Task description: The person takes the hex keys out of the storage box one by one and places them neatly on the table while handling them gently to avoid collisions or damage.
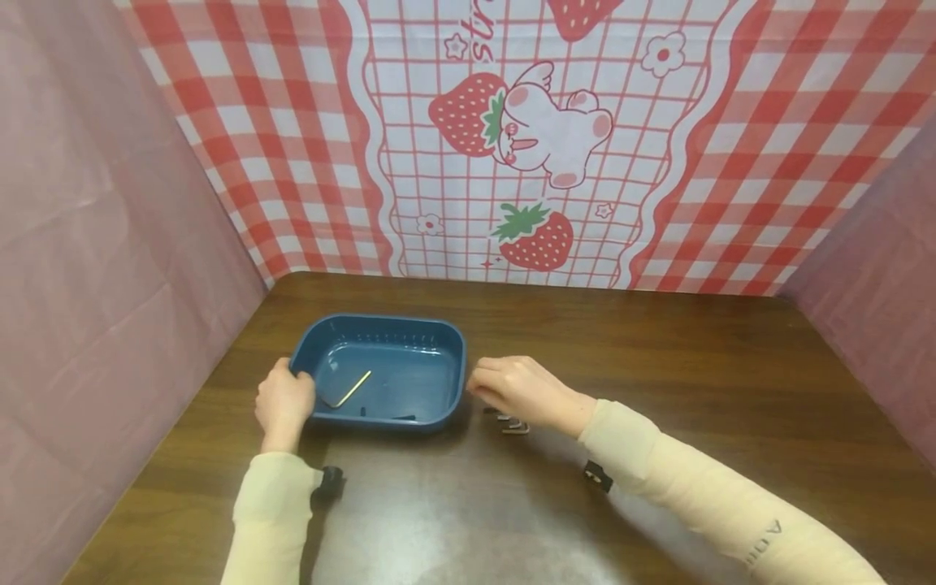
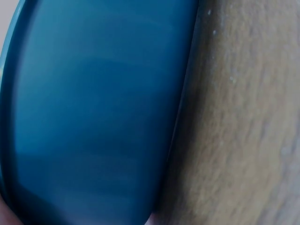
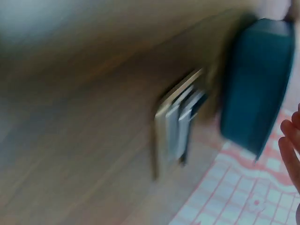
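Right wrist: blurry hex keys [image 3: 171, 131]

The left sleeve [image 1: 269, 528] and right sleeve [image 1: 712, 491] are pale cream-yellow, each ending in a broad, plain cuff [image 1: 620, 439]. Dark lettering [image 1: 764, 543] runs along the right forearm. A small black device [image 1: 330, 482] juts out at the left wrist, and a second black device [image 1: 598, 477] with a light spot at the right; the left hand [image 1: 285, 401] and right hand [image 1: 525, 388] are bare

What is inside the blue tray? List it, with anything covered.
A gold-coloured bent rod and two dark bits show inside the blue tray. The near rim seems to cover their lower parts, so whether they join cannot be seen.
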`<state>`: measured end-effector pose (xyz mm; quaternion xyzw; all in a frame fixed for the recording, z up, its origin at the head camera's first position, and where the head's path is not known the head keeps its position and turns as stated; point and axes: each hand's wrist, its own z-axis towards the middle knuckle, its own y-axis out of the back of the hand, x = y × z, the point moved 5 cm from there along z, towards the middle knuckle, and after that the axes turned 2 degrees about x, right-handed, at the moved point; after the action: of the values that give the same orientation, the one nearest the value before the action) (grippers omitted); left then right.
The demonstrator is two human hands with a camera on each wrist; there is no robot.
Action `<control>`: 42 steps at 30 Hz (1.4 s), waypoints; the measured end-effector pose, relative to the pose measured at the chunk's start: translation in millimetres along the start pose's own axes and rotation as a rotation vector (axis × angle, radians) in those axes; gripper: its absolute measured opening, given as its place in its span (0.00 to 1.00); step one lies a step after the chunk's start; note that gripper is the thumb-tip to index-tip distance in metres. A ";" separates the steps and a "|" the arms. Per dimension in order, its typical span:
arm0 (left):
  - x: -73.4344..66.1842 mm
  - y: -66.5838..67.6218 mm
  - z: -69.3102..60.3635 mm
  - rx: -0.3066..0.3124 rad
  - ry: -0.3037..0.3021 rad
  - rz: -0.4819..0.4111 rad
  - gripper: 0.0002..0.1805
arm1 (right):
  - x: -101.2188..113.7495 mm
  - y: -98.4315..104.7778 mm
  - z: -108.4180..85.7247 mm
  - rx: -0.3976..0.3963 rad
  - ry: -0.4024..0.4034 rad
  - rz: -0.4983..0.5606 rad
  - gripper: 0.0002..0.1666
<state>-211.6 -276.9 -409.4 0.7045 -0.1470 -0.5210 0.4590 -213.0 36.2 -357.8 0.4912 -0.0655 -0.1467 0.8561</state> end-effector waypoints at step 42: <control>0.6 -2.9 1.7 0.007 -0.002 -0.016 0.23 | 46.6 -99.5 103.3 0.486 -0.412 0.280 0.30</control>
<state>-213.6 -276.6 -412.1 0.7066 -0.1438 -0.5249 0.4522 -213.9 -110.5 -392.4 0.6271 -0.3367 -0.1041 0.6947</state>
